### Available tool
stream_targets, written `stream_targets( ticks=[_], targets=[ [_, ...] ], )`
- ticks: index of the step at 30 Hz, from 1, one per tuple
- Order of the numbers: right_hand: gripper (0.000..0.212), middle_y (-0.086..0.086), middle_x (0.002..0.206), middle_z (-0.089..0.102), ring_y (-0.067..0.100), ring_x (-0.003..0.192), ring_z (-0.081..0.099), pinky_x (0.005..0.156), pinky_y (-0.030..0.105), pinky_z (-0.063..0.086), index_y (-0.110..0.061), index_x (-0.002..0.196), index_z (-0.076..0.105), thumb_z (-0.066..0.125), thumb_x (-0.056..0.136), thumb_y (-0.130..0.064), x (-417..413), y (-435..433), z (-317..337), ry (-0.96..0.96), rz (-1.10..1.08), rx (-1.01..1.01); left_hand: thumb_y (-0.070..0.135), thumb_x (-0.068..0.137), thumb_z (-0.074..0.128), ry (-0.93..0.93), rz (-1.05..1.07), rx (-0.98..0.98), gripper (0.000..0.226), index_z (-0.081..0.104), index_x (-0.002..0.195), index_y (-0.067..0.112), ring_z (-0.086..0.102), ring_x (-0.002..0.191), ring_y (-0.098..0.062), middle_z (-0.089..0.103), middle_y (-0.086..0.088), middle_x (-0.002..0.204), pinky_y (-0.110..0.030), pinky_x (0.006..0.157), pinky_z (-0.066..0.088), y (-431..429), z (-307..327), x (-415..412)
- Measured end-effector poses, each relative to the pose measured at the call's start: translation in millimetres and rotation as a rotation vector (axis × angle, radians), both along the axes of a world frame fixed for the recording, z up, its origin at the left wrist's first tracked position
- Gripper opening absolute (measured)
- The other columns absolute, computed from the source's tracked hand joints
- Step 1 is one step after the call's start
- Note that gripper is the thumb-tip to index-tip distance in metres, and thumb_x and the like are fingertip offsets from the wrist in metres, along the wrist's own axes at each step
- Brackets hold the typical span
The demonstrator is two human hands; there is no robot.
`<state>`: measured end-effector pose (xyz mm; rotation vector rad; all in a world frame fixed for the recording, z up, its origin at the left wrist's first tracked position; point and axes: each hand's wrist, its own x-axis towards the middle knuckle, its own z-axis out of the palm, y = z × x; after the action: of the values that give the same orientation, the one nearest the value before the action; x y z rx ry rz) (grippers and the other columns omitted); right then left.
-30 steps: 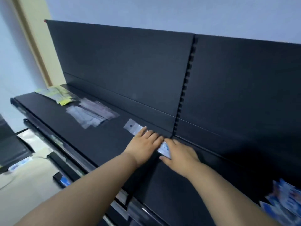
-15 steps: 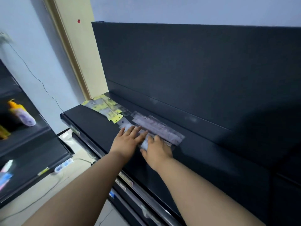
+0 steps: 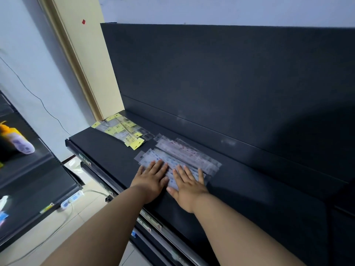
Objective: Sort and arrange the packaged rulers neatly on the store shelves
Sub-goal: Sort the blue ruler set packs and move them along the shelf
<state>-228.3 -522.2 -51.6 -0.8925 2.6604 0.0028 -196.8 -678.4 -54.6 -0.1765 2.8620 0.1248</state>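
Note:
Several clear-packaged rulers [image 3: 184, 154] lie side by side in a slanted row on the black top shelf [image 3: 240, 189]. My left hand [image 3: 151, 177] lies flat with straight fingers on the near left end of the row. My right hand [image 3: 189, 184] lies flat beside it, fingers spread, pressing on the nearest ruler pack. A second heap of ruler packs with yellow header cards [image 3: 123, 130] sits at the shelf's far left end, by the wall.
The shelf's tall black back panel [image 3: 221, 83] rises behind the rulers. Lower shelves with price rails [image 3: 153, 223] jut out below. Another black shelf unit [image 3: 28, 181] at the left holds a bottle [image 3: 17, 141]. A power strip [image 3: 72, 198] and cable lie on the tiled floor.
Both hands slid a ruler pack leftward along the shelf to the clear-pack row; the view followed. My hands have now flattened on the row's near edge.

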Motion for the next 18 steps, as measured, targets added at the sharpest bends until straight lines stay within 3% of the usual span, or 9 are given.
stream_targets(
  ticks=[8,18],
  targets=[
    [0.061,-0.008,0.157,-0.019,0.009,0.142,-0.024,0.114,0.046,-0.018,-0.024,0.151,-0.006,0.011,0.099,-0.051,8,89,23,0.137,-0.119,-0.148,0.039,0.103,0.016,0.219,-0.220,-0.003,0.054,-0.012,0.149,0.032,-0.014,0.145,-0.010,-0.014,0.008,0.158,-0.038,0.117,-0.011,92,26,-14],
    [0.060,-0.008,0.160,-0.007,0.010,0.145,-0.014,0.117,0.041,-0.010,-0.021,0.152,0.002,0.018,0.100,-0.048,98,365,44,0.317,-0.665,-0.191,0.037,0.103,0.018,0.353,-0.838,0.074,0.054,-0.006,0.151,0.028,-0.005,0.146,-0.010,-0.002,0.009,0.160,-0.036,0.118,-0.006,381,50,-1]
  ],
)
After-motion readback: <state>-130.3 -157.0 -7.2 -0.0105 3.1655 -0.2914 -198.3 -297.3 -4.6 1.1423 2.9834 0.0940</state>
